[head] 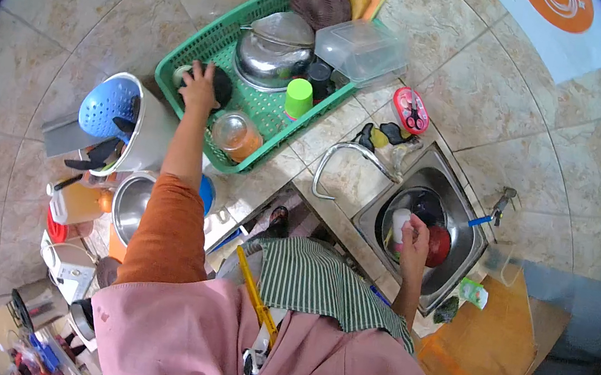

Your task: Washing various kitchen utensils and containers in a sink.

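Note:
My left hand (198, 87) is over the left end of a green plastic basket (251, 110), its fingers spread on a round black object (223, 89). Whether it grips that object is not clear. Beside it in the basket are a clear jar (236, 134), a lime-green cup (299, 96), a shiny metal pot or bowl (271, 64) and a mesh strainer (284, 29). Over the steel sink (463, 209), my right hand (414, 245) holds a small white cup (399, 223). Below it sit a red bowl (439, 247) and a dark pan or bowl (424, 204).
A curved faucet (354, 146) and a blue-tipped tap (494, 210) flank the sink. A red tub (411, 111) stands behind it. A clear plastic container (361, 50) overhangs the basket's right rim. At left are a utensil bucket (154, 128), a steel bowl (132, 205) and a jug (76, 203).

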{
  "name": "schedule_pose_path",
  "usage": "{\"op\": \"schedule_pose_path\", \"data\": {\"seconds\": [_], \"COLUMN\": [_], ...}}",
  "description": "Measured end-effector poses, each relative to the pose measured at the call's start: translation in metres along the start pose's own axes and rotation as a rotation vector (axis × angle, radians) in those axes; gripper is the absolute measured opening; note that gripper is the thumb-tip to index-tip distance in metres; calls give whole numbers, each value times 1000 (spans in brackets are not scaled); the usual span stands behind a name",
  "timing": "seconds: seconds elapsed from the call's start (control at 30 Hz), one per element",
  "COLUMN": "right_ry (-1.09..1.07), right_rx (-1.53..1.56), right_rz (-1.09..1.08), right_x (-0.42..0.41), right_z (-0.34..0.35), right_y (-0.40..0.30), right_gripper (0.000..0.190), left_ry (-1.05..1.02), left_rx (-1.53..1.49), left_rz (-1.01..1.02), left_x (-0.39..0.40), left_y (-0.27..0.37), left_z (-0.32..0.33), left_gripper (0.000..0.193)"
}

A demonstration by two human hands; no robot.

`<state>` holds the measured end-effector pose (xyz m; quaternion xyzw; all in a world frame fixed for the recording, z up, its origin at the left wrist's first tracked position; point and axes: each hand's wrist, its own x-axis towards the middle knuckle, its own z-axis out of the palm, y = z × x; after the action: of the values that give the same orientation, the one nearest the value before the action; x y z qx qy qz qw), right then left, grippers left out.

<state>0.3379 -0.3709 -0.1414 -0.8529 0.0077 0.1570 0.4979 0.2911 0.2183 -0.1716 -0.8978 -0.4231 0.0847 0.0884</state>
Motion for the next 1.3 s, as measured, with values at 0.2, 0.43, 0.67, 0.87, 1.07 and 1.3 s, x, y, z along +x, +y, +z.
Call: {"op": "schedule_pose_path", "data": {"seconds": [0.2,0.43,0.67,0.87,1.07,1.3], "right_ry": [9,464,660,428,246,72], "right_rx": [-185,-293,-817,-758,-986,-516], "right_rz": [-123,78,274,100,15,-311], "right_x": [-16,-4,74,81,66,95], "right_z": [-27,-117,-117,-150,-136,-161], "right_y": [15,124,212,181,95,136], "right_gripper": [36,42,47,50,57,43], "left_ry": [70,275,320,-787,-450,-551], "left_rx": [173,-25,-690,-795,-979,-1443], "left_rz": [61,-24,1071,1305,1609,809], "left_x": [24,0,-163,-330,-444,-422], "left_y": [-20,71,261,401,490,515], "left_z": [1,-87,-102,-30,14,14], "left_gripper": [123,98,58,53,52,29]}}
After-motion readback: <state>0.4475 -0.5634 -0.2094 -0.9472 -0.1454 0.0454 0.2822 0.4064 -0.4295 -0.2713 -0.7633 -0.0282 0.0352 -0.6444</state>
